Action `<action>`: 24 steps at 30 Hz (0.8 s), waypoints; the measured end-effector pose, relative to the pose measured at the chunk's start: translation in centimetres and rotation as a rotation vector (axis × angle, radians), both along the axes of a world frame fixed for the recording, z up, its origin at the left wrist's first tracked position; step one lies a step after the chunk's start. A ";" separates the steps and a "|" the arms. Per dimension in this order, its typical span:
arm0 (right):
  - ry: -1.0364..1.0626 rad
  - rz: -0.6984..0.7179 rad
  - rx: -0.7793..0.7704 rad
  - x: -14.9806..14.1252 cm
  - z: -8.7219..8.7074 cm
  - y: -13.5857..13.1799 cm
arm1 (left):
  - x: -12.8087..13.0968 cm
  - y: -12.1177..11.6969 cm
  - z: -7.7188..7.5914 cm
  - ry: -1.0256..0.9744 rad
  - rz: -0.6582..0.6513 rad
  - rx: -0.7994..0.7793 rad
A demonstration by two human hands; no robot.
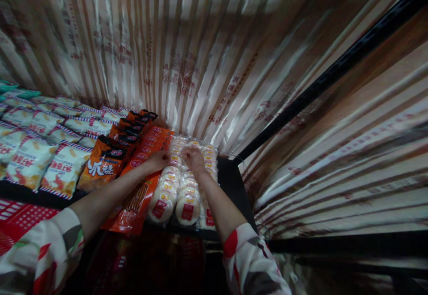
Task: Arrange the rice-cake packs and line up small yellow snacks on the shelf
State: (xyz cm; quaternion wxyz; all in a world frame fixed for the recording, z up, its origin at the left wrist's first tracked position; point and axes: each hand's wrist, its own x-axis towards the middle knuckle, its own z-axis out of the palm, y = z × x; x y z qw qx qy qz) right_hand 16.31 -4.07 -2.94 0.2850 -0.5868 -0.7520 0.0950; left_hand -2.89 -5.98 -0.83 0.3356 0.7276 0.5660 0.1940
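Rows of clear packets of round white crackers, with red and yellow labels, stand one behind another on the black shelf. My left hand is at the left row, fingers curled at the edge of a cracker packet near the back. Just across from it, my right hand bends over the middle row with its fingers drawn together at that packet's other side. The fingertips are small and dim. Left of the crackers, flat orange snack packs lean in a row under my left forearm.
Further left are orange-and-black snack bags and several rows of white snack bags. A red plastic basket shows at lower left. Pleated, printed sheeting hangs behind the shelf. A black pole slants up to the right.
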 end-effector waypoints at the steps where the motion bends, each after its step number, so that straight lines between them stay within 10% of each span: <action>1: 0.001 0.000 -0.004 0.0 0.0 0.0 | 0.1 -0.1 0.0 0.026 0.013 0.002; 24: -0.079 0.060 0.070 0.5 1.9 -3.8 | 0.6 -0.5 0.5 0.143 0.197 -0.022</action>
